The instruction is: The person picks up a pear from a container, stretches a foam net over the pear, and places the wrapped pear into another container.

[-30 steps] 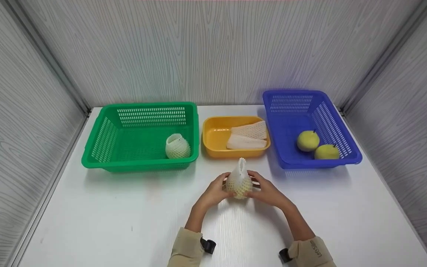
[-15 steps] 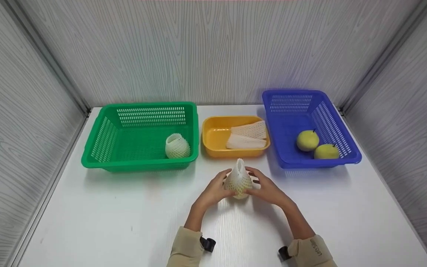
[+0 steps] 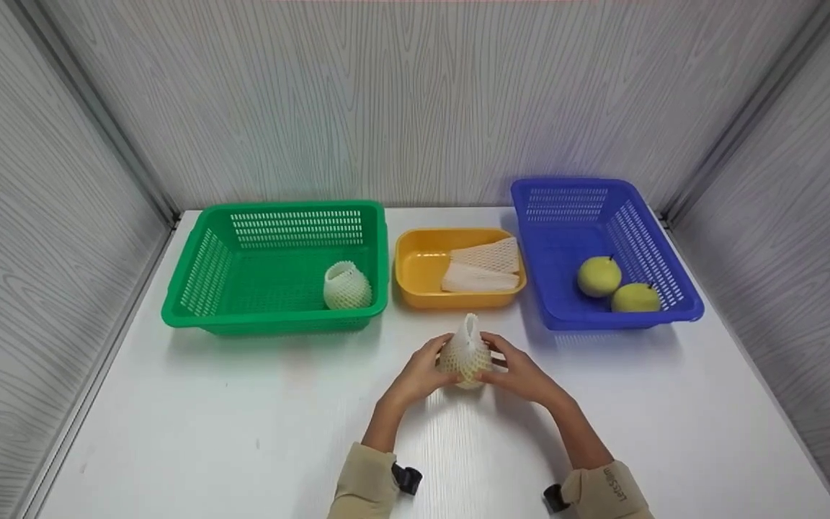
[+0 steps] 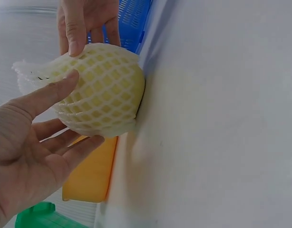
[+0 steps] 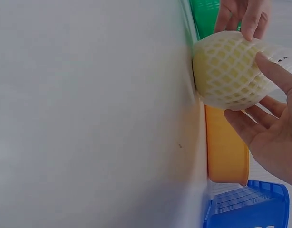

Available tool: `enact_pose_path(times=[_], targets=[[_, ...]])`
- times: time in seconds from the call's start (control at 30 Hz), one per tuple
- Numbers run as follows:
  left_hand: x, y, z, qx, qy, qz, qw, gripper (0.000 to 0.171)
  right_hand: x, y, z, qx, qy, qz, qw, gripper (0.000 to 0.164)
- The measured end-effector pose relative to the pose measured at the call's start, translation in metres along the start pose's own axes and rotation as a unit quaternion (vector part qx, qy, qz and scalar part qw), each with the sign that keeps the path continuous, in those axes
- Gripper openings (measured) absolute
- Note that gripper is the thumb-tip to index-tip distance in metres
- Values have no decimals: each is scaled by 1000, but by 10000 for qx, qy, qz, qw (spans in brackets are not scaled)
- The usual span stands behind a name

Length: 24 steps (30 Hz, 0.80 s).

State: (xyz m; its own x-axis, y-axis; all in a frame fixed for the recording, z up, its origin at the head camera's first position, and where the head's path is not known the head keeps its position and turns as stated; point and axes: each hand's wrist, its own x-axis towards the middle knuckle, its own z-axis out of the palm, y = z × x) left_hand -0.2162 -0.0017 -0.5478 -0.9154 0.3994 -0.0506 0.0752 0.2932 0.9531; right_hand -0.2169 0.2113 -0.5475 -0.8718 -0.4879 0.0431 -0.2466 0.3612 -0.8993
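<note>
A yellow pear [image 3: 467, 364] in a white foam net sleeve stands on the white table in front of the yellow tray. The sleeve's narrow open end points up. My left hand [image 3: 418, 373] holds its left side, thumb in front and fingers round the back. From the right, my right hand [image 3: 521, 373] holds it the same way. In the left wrist view, the netted pear [image 4: 105, 92] shows bare yellow skin at its base, close to the table. Both thumbs press the net in the right wrist view, where the dark stem shows through the mesh.
A green basket [image 3: 274, 316] at the back left contains one netted pear [image 3: 346, 287]. The yellow tray [image 3: 415, 298] holds flat white foam nets [image 3: 483, 267]. Two bare pears [image 3: 599, 276] lie in the blue basket [image 3: 541, 288] at the back right. Pale walls stand behind and at the sides.
Both hands stay round the netted pear, with only slight shifts of the fingers and of the sleeve's tip. The whole view has shifted slightly. Baskets and tray have kept their places.
</note>
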Motion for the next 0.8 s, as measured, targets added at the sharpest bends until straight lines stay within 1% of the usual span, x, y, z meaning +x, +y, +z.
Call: enact_pose_path(times=[0.1, 0.23, 0.33, 0.47, 0.8], targets=[[1, -4, 2, -45, -40, -66, 10000, 72, -2, -1, 0, 14, -5, -1, 10000, 67], [2, -8, 3, 106, -102, -121, 9998, 73, -5, -16, 0, 124, -110, -58, 9998, 68], [2, -11, 4, 237, -107, -148, 9996, 74, -7, -26, 0, 197, -216, 18, 9996, 70], [3, -12, 4, 303, -90, -165, 9994, 73, -8, -29, -1, 243, -268, 143, 9992, 72], [2, -12, 3, 478, -54, -142, 9987, 71, -6, -25, -1, 341, -380, 378, 9980, 74]])
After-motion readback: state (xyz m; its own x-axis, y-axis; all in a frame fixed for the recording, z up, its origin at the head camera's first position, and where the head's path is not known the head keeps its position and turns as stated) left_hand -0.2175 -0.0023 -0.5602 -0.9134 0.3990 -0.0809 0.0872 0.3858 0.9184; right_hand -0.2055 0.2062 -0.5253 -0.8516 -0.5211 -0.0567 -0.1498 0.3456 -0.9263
